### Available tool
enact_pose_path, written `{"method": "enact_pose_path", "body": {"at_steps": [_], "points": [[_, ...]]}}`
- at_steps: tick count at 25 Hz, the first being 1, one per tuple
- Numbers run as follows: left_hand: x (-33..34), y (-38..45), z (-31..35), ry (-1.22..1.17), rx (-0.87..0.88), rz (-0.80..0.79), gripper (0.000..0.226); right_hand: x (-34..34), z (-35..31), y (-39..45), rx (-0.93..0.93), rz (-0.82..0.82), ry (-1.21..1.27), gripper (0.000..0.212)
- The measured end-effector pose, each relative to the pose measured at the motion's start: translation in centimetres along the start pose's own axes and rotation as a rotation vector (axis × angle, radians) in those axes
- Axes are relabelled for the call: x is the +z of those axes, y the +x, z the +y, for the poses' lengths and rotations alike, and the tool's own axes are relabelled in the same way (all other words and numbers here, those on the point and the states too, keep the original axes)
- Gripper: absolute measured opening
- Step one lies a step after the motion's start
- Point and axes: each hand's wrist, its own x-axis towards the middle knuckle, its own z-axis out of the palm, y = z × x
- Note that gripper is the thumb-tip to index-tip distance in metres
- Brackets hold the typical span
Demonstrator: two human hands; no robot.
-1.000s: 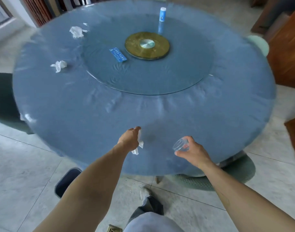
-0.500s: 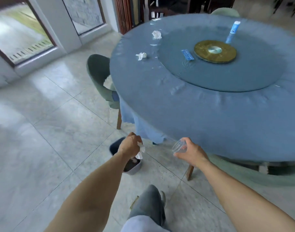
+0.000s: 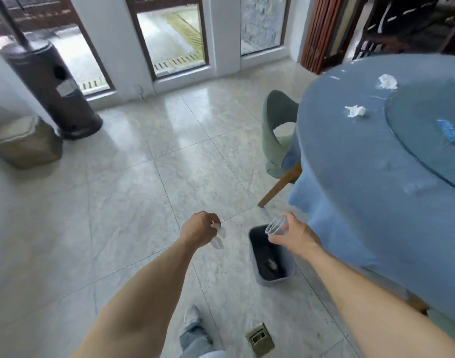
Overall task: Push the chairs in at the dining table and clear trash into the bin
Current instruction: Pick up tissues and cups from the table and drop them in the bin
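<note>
- Holding a clear plastic cup (image 3: 277, 225) on its side in my right hand (image 3: 294, 236), fingers curled round it, just above the bin (image 3: 272, 277).
- My left hand (image 3: 201, 229) grips a crumpled white tissue (image 3: 219, 237) over the floor, left of the bin.
- The bin stands on the floor tiles beside the surface (image 3: 363, 202); a small scrap lies in its dark inside.
- A green chair (image 3: 275, 135) sits tucked against the blue-clothed surface.
- Two crumpled tissues (image 3: 355, 111) lie farther off on the cloth.
</note>
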Motion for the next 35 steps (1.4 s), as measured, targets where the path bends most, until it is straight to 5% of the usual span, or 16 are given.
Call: {"method": "enact_pose_path", "body": {"at_steps": [8, 15, 23, 35], "points": [[-10.4, 7.2, -14.2, -0.096, -0.098, 0.005, 0.03, 8.2, -19.4, 9.5, -0.103, -0.105, -0.036, 0.081], [-14.7, 16.0, -19.3, -0.21, -0.149, 0.012, 0.026, 7.9, -24.5, 18.3, -0.083, -0.082, -0.069, 0.083], [-18.2, 31.8, -16.3, -0.139, -0.114, -0.041, 0.018, 3.1, -25.6, 33.3, -0.052, -0.053, -0.066, 0.08], [-25.3, 59.6, -2.9, 0.008, 0.053, -0.077, 0.019, -13.8, -26.0, 55.0, 0.049, 0.112, 0.045, 0.079]]}}
